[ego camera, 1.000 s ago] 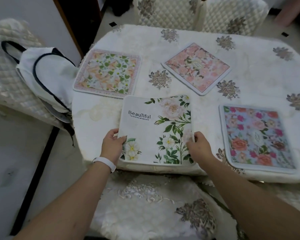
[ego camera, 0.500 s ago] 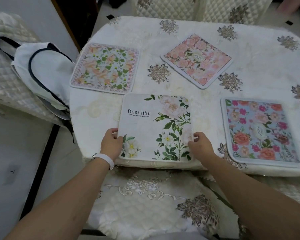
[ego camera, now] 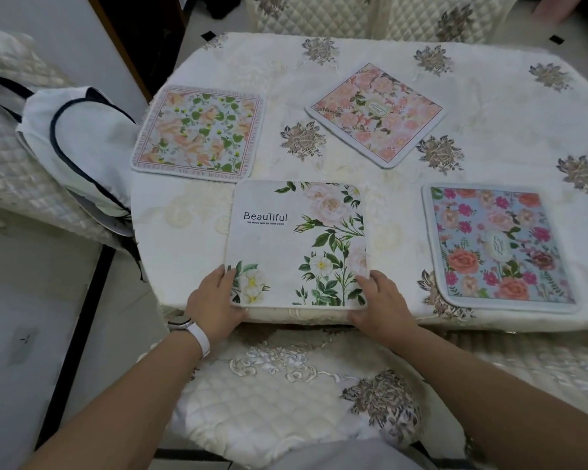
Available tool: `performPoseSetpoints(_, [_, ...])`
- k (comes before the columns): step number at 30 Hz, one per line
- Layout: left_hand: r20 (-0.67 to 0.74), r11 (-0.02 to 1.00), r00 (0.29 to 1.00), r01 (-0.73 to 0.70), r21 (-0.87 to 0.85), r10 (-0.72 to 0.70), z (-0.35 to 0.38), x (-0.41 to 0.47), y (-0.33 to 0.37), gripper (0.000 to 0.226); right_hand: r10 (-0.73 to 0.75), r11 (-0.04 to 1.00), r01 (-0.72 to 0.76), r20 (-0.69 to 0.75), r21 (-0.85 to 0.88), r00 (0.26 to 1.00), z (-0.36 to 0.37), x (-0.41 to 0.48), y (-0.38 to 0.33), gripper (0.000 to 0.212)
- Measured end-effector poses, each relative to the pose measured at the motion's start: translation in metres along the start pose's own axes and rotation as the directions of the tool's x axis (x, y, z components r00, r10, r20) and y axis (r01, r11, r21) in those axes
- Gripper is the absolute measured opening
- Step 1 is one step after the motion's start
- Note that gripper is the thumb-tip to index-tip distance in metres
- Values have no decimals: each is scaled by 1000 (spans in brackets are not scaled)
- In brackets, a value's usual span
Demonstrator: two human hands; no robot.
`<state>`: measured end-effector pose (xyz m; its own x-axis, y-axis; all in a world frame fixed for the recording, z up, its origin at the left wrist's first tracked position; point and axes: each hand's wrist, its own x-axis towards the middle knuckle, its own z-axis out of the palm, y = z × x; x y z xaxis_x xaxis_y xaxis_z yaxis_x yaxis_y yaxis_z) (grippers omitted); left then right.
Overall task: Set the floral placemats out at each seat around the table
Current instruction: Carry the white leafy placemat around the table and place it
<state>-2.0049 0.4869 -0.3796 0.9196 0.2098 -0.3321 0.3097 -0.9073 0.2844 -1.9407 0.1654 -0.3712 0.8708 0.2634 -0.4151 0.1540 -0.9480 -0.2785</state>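
Note:
A white placemat printed "Beautiful" with green leaves and pale roses lies flat at the table's near edge. My left hand grips its near left corner and my right hand grips its near right corner. Three more floral placemats lie on the table: a peach-and-green one at the far left, a pink one at the back, turned at an angle, and a blue one with red and pink flowers at the near right.
A quilted chair seat is tucked under the near edge between my arms. A white bag with dark trim lies on a quilted chair at the left. Two more quilted chair backs stand at the far side.
Both hands have slid to the white placemat's near corners, and the mat now lies squarer to the table's near edge. The other mats have not moved on the table.

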Motion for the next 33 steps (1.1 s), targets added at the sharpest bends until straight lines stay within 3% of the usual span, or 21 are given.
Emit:
performPoseSetpoints(11, [-31,988,998,48,-149,-54,2,5,-6,78,-34,996,40,-68,74,997,-6,2,3,71])
performPoseSetpoints(33, [-37,991,999,34,-128,-39,-1,2,-5,74,-3,995,9,-60,97,998,-11,3,2,69])
